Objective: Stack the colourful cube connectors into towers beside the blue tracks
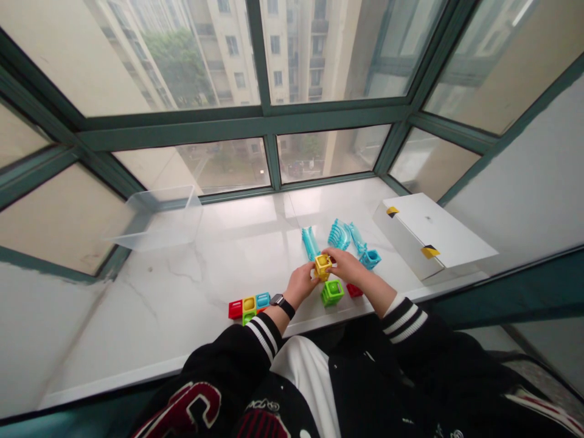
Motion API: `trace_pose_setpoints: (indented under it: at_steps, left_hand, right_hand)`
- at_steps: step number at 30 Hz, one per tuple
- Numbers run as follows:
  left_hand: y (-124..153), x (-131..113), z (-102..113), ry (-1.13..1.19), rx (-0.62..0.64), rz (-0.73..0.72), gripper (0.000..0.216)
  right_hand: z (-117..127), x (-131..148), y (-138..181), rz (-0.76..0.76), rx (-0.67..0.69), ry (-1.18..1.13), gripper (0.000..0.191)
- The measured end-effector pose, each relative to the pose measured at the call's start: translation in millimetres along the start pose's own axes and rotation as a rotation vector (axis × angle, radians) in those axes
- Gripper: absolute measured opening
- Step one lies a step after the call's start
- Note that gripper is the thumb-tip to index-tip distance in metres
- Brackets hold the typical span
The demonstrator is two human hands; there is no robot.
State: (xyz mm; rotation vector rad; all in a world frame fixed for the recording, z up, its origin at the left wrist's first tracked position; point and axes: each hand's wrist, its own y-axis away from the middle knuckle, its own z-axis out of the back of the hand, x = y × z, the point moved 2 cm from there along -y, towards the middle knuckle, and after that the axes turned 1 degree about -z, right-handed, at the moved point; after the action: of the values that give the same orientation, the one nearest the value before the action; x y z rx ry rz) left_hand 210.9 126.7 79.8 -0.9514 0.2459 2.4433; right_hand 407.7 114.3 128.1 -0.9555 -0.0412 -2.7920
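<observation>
A yellow toy block (323, 266) with an open top is held between my two hands above the white sill. The fingers of my left hand (301, 282) close on its left side, and those of my right hand (343, 265) close on its right side. Just below it stands a green block (333, 293). A red block (354, 290) shows partly under my right forearm. Behind my hands lie a light-blue track piece (311, 243), a curved blue ribbed piece (339, 233) and a blue block with a chute (370, 258).
Left of my watch wrist, several joined red, yellow, blue and green blocks (249, 305) sit near the front edge. A clear plastic bin (176, 225) stands at the back left. To the right is a white box (438, 234) with yellow-black tabs. Windows (269, 125) border the sill.
</observation>
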Motion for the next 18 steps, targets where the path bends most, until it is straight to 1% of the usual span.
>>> trace_pose_setpoints:
  at_steps: [5,12,18]
  left_hand:
    - [-0.2,-1.4,0.8,-0.027,0.019,0.008,0.04]
    - [-0.3,2.1,-3.8,-0.066,0.026,0.001,0.04]
    - [-0.7,5.1,-7.3,-0.09,0.024,-0.007,0.042]
  right_hand:
    - [-0.5,-3.5,-0.3,0.011,0.042,0.062,0.052]
    - [-0.7,-6.1,-3.4,0.09,0.092,0.135,0.056]
    - [-1.0,-4.5,-2.3,0.094,0.098,0.167,0.057]
